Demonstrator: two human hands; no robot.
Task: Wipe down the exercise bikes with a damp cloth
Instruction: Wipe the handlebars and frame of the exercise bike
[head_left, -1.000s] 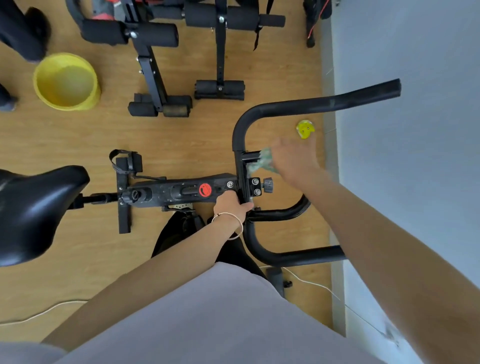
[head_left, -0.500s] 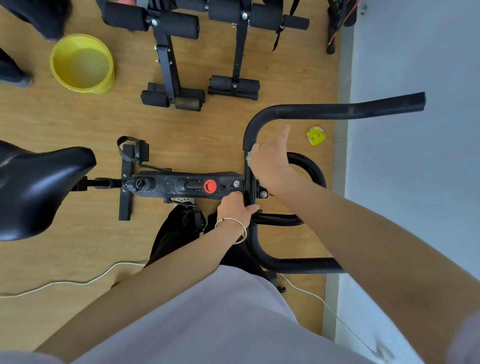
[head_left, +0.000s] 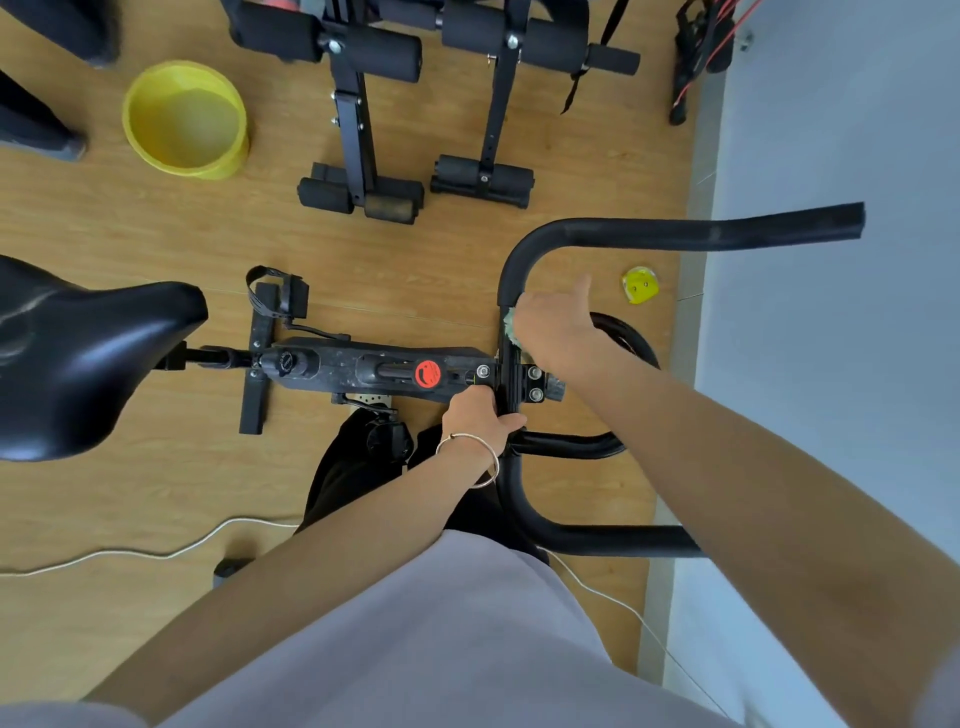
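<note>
Right hand (head_left: 550, 327) presses a green cloth (head_left: 510, 325) on the handlebar (head_left: 675, 228); left hand (head_left: 480, 415) grips the stem – yellow bucket (head_left: 184, 117), 2 black benches (head_left: 363, 130) and white cable (head_left: 156, 553) around.

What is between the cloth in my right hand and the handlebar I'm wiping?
Nothing visible: the right hand presses the cloth straight onto the handlebar, while the left hand grips lower down.
</note>
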